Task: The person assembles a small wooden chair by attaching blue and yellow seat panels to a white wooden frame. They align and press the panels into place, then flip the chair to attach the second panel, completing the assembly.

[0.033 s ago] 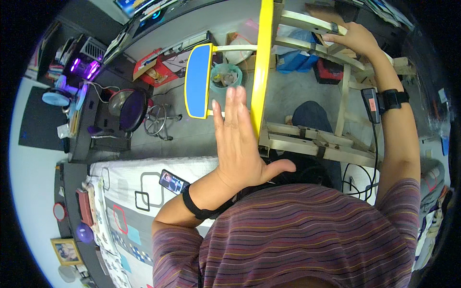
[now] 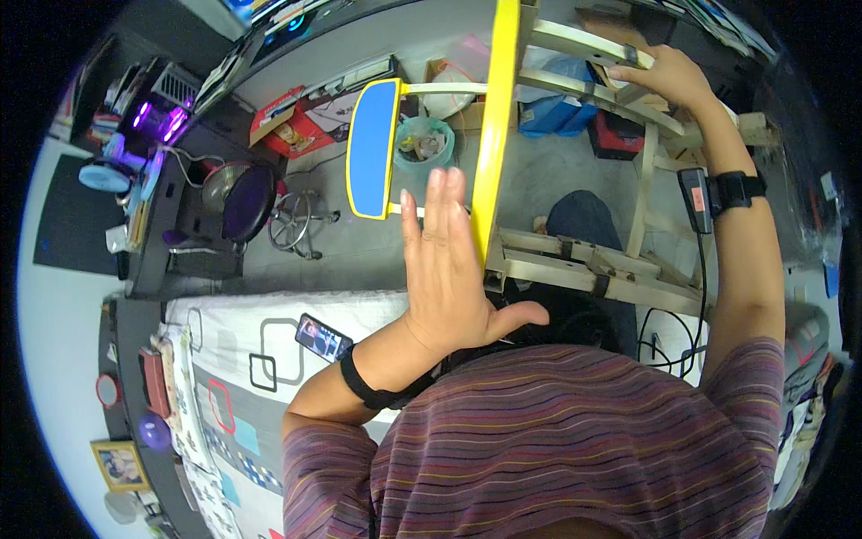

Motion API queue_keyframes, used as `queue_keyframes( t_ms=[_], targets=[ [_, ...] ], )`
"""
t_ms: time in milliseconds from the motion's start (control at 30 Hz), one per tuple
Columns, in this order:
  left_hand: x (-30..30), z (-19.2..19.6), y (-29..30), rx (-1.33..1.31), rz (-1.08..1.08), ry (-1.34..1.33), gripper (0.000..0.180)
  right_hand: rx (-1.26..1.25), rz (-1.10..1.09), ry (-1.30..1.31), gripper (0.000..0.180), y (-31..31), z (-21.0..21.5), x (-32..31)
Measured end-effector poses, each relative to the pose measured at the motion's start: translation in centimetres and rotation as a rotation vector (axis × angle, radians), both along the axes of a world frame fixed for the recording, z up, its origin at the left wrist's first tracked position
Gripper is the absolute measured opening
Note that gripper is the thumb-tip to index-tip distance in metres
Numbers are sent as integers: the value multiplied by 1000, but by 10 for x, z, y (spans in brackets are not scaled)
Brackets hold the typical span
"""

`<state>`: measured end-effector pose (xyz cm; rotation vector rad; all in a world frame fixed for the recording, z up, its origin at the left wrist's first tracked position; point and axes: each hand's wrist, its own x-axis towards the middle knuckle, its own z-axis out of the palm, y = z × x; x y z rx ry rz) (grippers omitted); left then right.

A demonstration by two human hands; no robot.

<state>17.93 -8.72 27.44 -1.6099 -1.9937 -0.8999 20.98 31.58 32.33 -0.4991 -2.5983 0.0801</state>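
A folding stepladder [image 2: 620, 280] of off-white metal rails is in front of me, on the right. Along its left side runs a yellow bar [image 2: 496, 135], and a blue panel with a yellow rim [image 2: 373, 148] juts out to the left on thin white rods. My left hand [image 2: 442, 278] is held flat by the yellow bar, fingers straight, thumb pointing right; whether its edge presses on the bar, I cannot tell. My right hand [image 2: 669, 83] reaches to the far side, its fingers curled over an upper off-white rail [image 2: 593, 45].
At left lies a bed with a patterned sheet [image 2: 296, 310], a phone [image 2: 323, 338] on it. Beyond are a wheeled stool [image 2: 296, 225], a teal bucket [image 2: 435, 166], a red box [image 2: 301, 130] and blue bags [image 2: 552, 112]. A black cable [image 2: 700, 287] hangs from my right wrist.
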Motion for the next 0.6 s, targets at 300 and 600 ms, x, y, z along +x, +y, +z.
queue_keyframes(
  t_ms=[300, 600],
  targets=[
    [-36, 44, 22, 169, 65, -547, 99, -192, 110, -277, 48, 28, 7, -1],
    [-69, 117, 79, -312, 133, -326, 66, -479, 283, -426, 59, 30, 28, 21]
  ],
)
